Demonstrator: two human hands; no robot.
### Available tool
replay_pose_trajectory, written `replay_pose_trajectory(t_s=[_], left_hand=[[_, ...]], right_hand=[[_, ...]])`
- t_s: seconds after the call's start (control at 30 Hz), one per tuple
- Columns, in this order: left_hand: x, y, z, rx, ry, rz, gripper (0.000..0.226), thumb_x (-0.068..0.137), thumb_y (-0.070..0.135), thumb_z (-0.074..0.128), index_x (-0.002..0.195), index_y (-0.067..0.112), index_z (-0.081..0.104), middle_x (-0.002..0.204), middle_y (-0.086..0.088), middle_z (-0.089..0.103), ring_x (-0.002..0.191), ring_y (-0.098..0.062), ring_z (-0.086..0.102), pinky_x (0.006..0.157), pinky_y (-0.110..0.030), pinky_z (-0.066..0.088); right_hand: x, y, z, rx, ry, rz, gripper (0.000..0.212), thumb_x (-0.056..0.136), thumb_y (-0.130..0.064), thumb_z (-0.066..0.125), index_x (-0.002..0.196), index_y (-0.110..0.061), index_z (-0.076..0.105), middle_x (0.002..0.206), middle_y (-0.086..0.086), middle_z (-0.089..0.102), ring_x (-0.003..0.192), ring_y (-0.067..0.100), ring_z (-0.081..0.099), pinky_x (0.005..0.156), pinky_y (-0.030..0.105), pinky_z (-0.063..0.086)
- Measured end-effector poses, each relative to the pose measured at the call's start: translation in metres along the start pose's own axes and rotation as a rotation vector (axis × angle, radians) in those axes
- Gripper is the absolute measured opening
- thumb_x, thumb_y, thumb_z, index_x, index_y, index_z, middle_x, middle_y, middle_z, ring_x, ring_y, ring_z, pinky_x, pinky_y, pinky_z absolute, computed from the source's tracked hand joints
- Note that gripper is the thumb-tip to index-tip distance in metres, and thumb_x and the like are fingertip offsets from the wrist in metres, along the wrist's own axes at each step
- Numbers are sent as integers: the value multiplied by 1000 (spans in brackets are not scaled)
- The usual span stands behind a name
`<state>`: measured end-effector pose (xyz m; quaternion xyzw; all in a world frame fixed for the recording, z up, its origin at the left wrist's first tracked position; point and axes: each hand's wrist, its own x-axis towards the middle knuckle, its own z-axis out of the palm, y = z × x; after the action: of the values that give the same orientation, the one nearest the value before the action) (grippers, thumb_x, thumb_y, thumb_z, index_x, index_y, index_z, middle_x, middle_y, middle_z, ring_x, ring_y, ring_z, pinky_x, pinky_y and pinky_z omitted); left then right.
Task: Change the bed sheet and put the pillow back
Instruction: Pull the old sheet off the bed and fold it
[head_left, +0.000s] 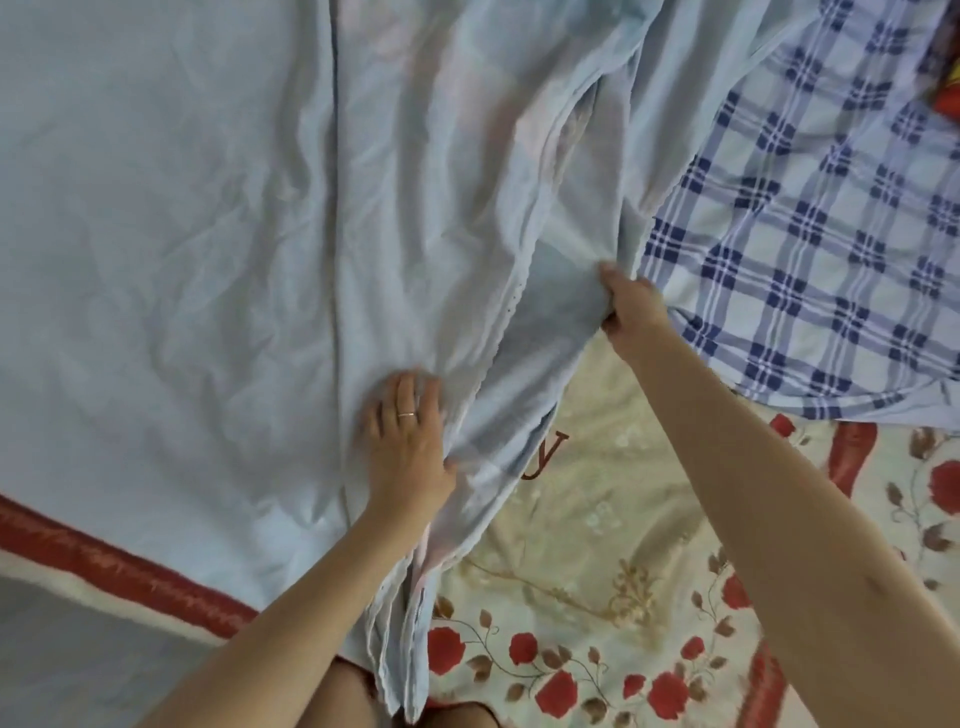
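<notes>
**Inspector:** Position of the light blue bed sheet (182, 234) to be stated.

**Recorder:** It is spread, creased, over the left and middle of the bed. Its right-hand part is gathered into long folds. One bunched edge is draped off the near side, beside a bare knee (343, 696).

**Inspector:** What is left uncovered?

**Recorder:** A cream floral blanket (597, 545) with red roses is exposed on the near right, beneath the sheet. A red band (104, 551) of it is seen along the near left edge, with grey floor (62, 649) beyond. A blue-and-white checked cloth (805, 234) is laid at the far right, over the blanket, and its edge is met by the sheet's folds (whether it is a sheet or a pillowcase cannot be told).

**Inspector:** Left hand?

**Recorder:** The left hand (405, 441) is laid palm down on the sheet, close to the near edge of the bed. The fingers are straight and slightly spread, and nothing is enclosed by them. The thumb is set against a raised fold. A ring (406, 414) is worn on one finger.

**Inspector:** Right hand?

**Recorder:** The right hand (631, 306) is extended farther across, at the border of sheet and checked cloth. Its fingers are curled tightly round a bunch of the sheet's edge, and folds are drawn out from that grasp.
</notes>
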<state>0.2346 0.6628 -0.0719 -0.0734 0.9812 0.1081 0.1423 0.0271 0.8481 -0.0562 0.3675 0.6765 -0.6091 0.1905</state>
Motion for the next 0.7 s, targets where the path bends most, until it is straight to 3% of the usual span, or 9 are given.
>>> replay_pose_trajectory(t_s=[0.17, 0.27, 0.33, 0.4, 0.47, 0.53, 0.57, 0.63, 0.7], left_hand=[[19, 19, -11, -7, -32, -71, 61, 47, 5, 78, 104, 8, 58, 96, -12, 58, 81, -31, 57, 53, -34, 44], [26, 24, -15, -132, -104, -139, 40, 71, 2, 65, 108, 7, 53, 98, -12, 57, 92, -31, 56, 58, -37, 44], [30, 25, -17, -213, -118, -150, 31, 80, 4, 58, 110, 6, 52, 101, -14, 57, 97, -34, 55, 65, -41, 45], [30, 24, -19, -259, -95, -168, 25, 85, 8, 57, 109, 6, 53, 102, -15, 58, 97, -35, 56, 68, -42, 45], [29, 24, -21, -279, -85, -169, 21, 88, 10, 55, 109, 6, 52, 101, -14, 58, 96, -34, 56, 68, -41, 42], [28, 25, -23, -292, -56, -158, 17, 89, 8, 55, 105, 5, 53, 96, -15, 59, 88, -37, 57, 63, -38, 37], [28, 27, -24, -304, -39, -145, 15, 88, 6, 55, 103, 4, 54, 92, -16, 59, 82, -38, 58, 60, -36, 34], [28, 35, -26, -336, -2, -105, 12, 87, 3, 56, 99, 4, 54, 83, -15, 59, 73, -37, 58, 55, -33, 31], [27, 50, -28, -376, 32, -68, 13, 83, 0, 59, 95, 5, 54, 76, -12, 57, 64, -33, 58, 50, -28, 30]], right_hand=[[23, -21, -56, -173, 316, -133, 23, 95, -23, 53, 74, -16, 48, 68, -3, 45, 74, 18, 47, 57, 24, 41], [29, -19, -67, -286, 387, -112, 12, 95, -17, 51, 84, -12, 52, 71, 0, 48, 79, 20, 48, 54, 27, 38], [24, -10, -54, -437, 458, -116, 15, 93, -7, 45, 105, -7, 54, 97, 6, 55, 91, 24, 52, 64, 29, 40], [15, 0, -36, -731, 622, -388, 43, 84, 2, 44, 125, -8, 48, 128, 12, 46, 110, 27, 48, 87, 36, 43], [8, 10, -25, -1137, 380, -871, 52, 84, -7, 47, 135, -15, 44, 140, 12, 41, 128, 31, 41, 106, 42, 36], [11, 23, -23, -1455, -40, -1056, 51, 94, -23, 41, 145, -23, 37, 150, 6, 35, 138, 30, 32, 111, 43, 24], [10, 27, -25, -1533, -139, -965, 51, 97, -27, 37, 148, -26, 31, 155, 2, 29, 141, 28, 27, 113, 42, 20], [5, 30, -30, -1396, 27, -756, 49, 98, -17, 38, 146, -23, 34, 153, 1, 31, 138, 25, 32, 110, 38, 27], [-8, 27, -23, -1042, 188, -617, 36, 94, -7, 40, 125, -13, 57, 129, 5, 54, 114, 24, 52, 85, 29, 41]])
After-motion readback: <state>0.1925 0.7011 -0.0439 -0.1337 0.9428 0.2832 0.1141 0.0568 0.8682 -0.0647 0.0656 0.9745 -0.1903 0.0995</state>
